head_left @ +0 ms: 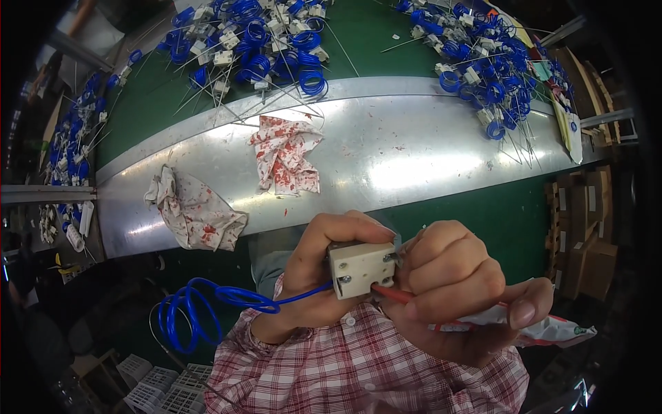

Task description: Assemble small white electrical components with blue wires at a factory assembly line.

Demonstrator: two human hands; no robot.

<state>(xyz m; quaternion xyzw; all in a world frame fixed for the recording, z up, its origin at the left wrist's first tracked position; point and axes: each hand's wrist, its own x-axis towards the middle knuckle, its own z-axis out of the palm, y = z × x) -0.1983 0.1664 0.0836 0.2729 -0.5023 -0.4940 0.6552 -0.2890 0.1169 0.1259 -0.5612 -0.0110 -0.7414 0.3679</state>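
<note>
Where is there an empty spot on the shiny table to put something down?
The metal strip is bare right of the middle stained rag, up to the blue wire coils. A smaller gap lies between that rag and the left rag. The green belt behind is crowded with coils.

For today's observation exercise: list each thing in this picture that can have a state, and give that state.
Left hand: closed around the connector block.
Right hand: gripping the red tube.
Connector block: held up, off the table.
Red tube: nozzle against the block.
Blue wire: coiled, hanging.
Rags: crumpled, red-stained.
</note>
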